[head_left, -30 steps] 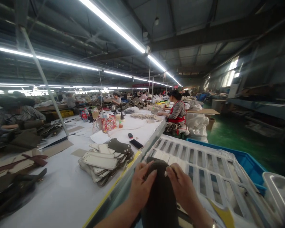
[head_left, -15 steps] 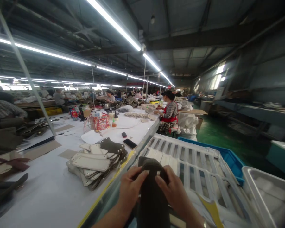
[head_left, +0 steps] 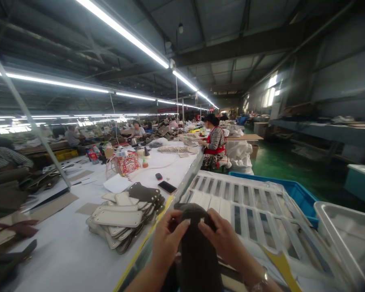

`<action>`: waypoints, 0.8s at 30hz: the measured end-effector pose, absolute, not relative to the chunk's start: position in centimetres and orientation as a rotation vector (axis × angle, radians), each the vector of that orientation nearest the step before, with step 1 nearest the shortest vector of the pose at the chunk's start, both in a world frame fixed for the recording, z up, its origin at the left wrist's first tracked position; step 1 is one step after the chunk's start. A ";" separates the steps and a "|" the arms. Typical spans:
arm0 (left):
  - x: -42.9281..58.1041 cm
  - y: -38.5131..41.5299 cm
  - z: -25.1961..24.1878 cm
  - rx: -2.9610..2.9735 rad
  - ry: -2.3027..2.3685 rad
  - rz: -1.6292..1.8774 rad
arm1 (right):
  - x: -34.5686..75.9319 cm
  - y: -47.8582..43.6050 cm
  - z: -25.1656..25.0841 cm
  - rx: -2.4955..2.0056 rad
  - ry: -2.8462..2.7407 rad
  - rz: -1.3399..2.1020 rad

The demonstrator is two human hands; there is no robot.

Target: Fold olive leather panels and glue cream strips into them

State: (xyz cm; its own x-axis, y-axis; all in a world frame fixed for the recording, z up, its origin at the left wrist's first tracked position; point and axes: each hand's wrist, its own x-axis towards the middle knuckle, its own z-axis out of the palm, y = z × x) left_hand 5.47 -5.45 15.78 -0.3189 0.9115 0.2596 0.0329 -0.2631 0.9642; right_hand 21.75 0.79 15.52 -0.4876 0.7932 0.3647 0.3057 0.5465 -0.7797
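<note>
Left hand [head_left: 168, 236] and right hand [head_left: 222, 236] pinch a dark panel [head_left: 198, 253]; a slackened thumb could drop it toward the slatted rack [head_left: 245, 221] right of the grip.

White table [head_left: 63, 255], stacked panels [head_left: 118, 217], 1 phone [head_left: 167, 187]

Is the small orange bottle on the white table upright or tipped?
Upright: the orange bottle stands with its narrow top up and its wider body on the white table.

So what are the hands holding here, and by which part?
The left hand and right hand hold a dark piece at opposite side edges, near its rounded far end.
</note>
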 end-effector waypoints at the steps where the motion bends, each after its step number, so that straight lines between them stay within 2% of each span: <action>1: 5.2 -5.4 16.3 1.276 1.256 1.643 | 21.9 0.8 15.7 -0.878 -2.065 0.833; 5: 4.2 -4.8 18.1 1.518 1.198 1.400 | 22.0 0.9 16.0 -0.838 -2.108 0.833; 10: 4.2 -4.4 18.9 1.417 1.198 1.221 | 21.5 1.1 15.9 -0.773 -1.863 0.857; 20: 4.8 -4.2 18.4 1.199 1.175 1.262 | 20.5 1.1 16.6 -0.714 -1.849 0.935; 24: 3.9 -4.2 18.5 1.247 1.219 1.268 | 21.0 0.8 15.0 -0.738 -1.762 0.978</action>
State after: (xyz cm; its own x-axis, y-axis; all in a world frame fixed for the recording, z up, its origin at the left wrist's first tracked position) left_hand 3.91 -4.23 18.50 -0.0329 0.9978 0.0569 0.0171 -0.0564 0.9983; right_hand 21.04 0.82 15.01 -0.3620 0.8184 0.4464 0.0538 0.4964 -0.8664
